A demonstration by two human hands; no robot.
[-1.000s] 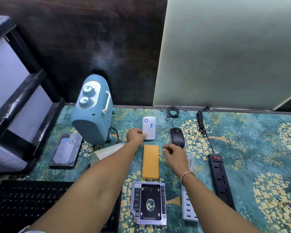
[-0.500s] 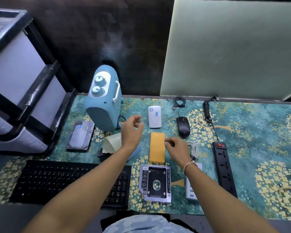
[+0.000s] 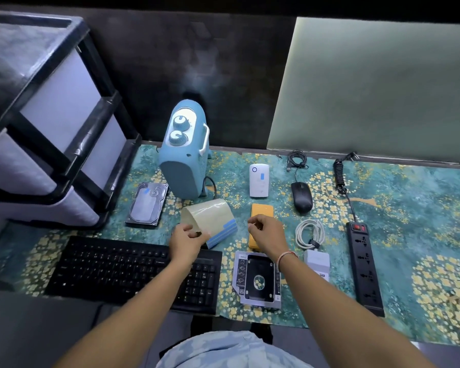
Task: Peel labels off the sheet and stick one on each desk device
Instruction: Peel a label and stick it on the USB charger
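Reaching: left hand sat at the near edge of the label sheet, fingers curled and seemingly pinching that edge; the contact itself was blurred.
Desk mat: teal with gold flowers, carrying everything, largest to smallest below.
Heater: blue, two dials, upright at the back; no label visible on the faces shown.
Keyboard: black, near left, seemingly unlabelled.
Power strip: black, far right, no label seen.
Sheet: pale backing curled into an arch between heater and keyboard, blue labels left along its right end.
Hard drive: blue label on top.
Router: white, blue label on its face.
Power bank: orange, partly under the right hand.
Right hand: fingers curled, thumb to fingertips; could not tell if a label was held.
Step, as judged: peeling the next label.
Doing it well: hold the backing flat with one hand, lift a corner slowly, avoid folding the adhesive onto itself.
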